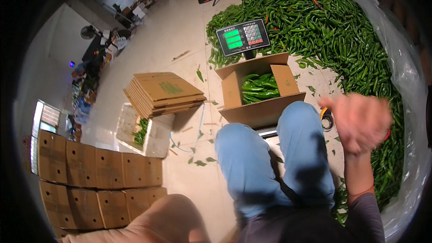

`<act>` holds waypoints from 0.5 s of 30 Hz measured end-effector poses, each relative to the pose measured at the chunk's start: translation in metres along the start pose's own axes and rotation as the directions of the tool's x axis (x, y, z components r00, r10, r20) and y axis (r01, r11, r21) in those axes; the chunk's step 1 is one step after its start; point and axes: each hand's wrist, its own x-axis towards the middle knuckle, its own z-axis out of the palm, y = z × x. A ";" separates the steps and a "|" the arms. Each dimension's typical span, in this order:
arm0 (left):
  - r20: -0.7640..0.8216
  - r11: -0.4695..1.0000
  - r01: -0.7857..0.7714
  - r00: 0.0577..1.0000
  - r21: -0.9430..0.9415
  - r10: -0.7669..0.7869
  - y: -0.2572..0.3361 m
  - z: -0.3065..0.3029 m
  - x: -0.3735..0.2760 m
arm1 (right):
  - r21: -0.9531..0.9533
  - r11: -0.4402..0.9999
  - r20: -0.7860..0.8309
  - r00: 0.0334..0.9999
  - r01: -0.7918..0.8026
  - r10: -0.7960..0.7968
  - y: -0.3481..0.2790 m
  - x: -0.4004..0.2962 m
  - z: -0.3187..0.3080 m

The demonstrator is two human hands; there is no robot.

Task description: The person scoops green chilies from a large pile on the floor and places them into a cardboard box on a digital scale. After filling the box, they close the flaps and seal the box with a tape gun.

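Observation:
My right hand (362,121) is raised over the edge of the green chilli pepper pile (324,23), blurred, its fingers partly curled. Whether it grips anything cannot be told. Beside its thumb lie a black ring-shaped thing (327,122) and a yellow-orange piece; a bit of red shows by its far side. Only my left forearm (168,214) shows at the bottom left; the left hand is out of view. In front of my knees stands an open cardboard box (261,109), flaps spread, with long green peppers (260,89) inside. Behind it stands a scale display (243,37) with lit green readouts.
Flattened cartons (168,89) lie stacked above a white foam box (158,136) holding some greenery. Brown cartons (109,170) are stacked at the lower left. Clear plastic sheeting (410,108) borders the pile on the right. Leaves (200,163) and cardboard scraps litter the floor.

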 end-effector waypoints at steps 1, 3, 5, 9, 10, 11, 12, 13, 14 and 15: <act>-0.009 1.000 -0.013 1.000 0.017 0.013 0.004 -0.004 0.002 | -0.200 0.977 -0.018 0.997 -0.075 0.073 0.019 -0.001 -0.019; -0.062 0.996 -0.079 0.995 -0.029 0.077 -0.004 0.000 0.013 | -0.588 0.724 -0.230 0.933 -0.361 0.278 0.028 -0.011 -0.070; -0.144 0.992 -0.116 0.984 -0.048 0.108 -0.017 -0.001 0.024 | -0.783 0.412 -0.361 0.880 -0.466 0.309 0.038 -0.019 -0.099; -0.270 0.999 0.015 0.963 0.045 -0.003 -0.060 -0.004 0.038 | -0.875 0.334 -0.234 0.910 -0.350 0.341 0.061 -0.027 -0.125; -0.249 0.987 0.158 0.958 0.033 -0.145 -0.097 0.004 0.029 | -0.881 0.306 -0.234 0.894 -0.361 0.382 0.057 -0.032 -0.140; -0.171 0.946 0.314 0.939 0.080 -0.297 -0.126 0.008 0.021 | -0.903 0.284 -0.183 0.887 -0.322 0.424 0.059 -0.030 -0.142; -0.002 0.874 0.441 0.893 0.205 -0.450 -0.154 0.006 0.013 | -0.920 0.250 -0.145 0.852 -0.303 0.502 0.065 -0.024 -0.139; 0.285 0.848 0.368 0.826 0.382 -0.487 -0.183 -0.002 -0.003 | -0.935 0.222 -0.103 0.810 -0.277 0.577 0.074 -0.018 -0.136; 0.376 0.749 0.396 0.682 0.531 -0.627 -0.201 0.002 -0.020 | -0.924 0.231 -0.102 0.781 -0.303 0.616 0.081 -0.014 -0.137; 0.452 0.686 0.408 0.533 0.603 -0.715 -0.214 0.011 -0.027 | -0.918 0.224 -0.109 0.750 -0.328 0.652 0.085 -0.010 -0.142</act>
